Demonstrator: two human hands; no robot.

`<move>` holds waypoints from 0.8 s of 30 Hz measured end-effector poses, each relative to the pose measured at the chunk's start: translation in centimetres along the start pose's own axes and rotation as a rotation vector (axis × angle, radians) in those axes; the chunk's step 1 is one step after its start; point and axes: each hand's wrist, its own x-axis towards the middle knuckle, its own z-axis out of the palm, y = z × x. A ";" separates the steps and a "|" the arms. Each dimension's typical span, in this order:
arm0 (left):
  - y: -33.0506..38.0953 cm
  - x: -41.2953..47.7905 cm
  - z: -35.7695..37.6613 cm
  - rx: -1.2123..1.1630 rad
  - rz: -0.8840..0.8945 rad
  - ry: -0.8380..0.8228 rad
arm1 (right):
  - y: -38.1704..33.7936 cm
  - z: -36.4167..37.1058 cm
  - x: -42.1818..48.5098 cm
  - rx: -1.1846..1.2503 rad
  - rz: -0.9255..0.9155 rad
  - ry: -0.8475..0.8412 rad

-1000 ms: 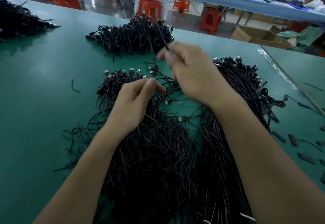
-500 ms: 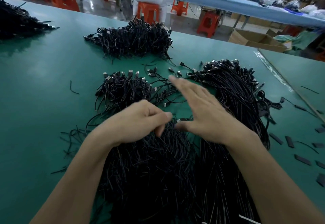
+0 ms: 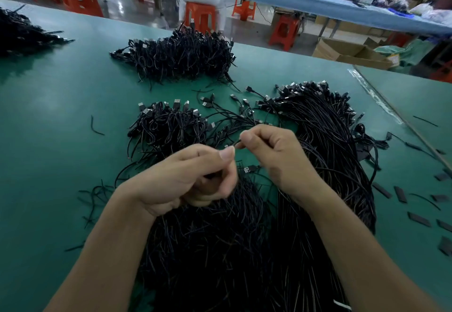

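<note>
A thin black cable shows as a short, taut, nearly level stretch between the pinching thumb and forefinger of the right hand and the thumb tip of the left hand, the rest hidden inside the curled left fingers.

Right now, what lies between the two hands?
In the head view, a thin black cable bridges the small gap, pinched by the left hand and right hand; a USB plug lies just below it.
</note>
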 end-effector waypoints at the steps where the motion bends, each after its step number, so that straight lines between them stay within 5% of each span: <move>1: 0.0 0.2 0.3 -0.152 0.070 -0.047 | 0.0 0.4 -0.1 0.015 0.011 -0.034; 3: 0.1 0.7 0.8 -0.394 0.209 -0.025 | 0.0 1.2 -0.6 0.034 0.036 -0.113; 6: 0.2 1.6 1.0 -0.541 0.349 0.237 | -0.3 1.7 -1.4 -0.119 0.080 -0.197; 10: -0.8 2.2 0.9 -0.231 0.428 0.656 | -1.3 1.7 -2.4 -0.298 0.069 -0.344; 13: -1.3 2.4 1.0 0.171 0.421 0.809 | -2.6 1.4 -2.7 -0.348 0.026 -0.375; 17: -1.3 2.3 1.6 0.483 0.233 0.683 | -3.5 0.5 -2.1 -0.314 -0.086 -0.222; 21: -0.7 1.9 2.4 0.335 -0.011 0.544 | -3.4 -0.6 -1.3 -0.216 -0.167 -0.048; 24: 0.0 1.3 2.5 0.076 -0.003 0.349 | -2.7 -0.4 -1.0 -0.062 -0.161 0.027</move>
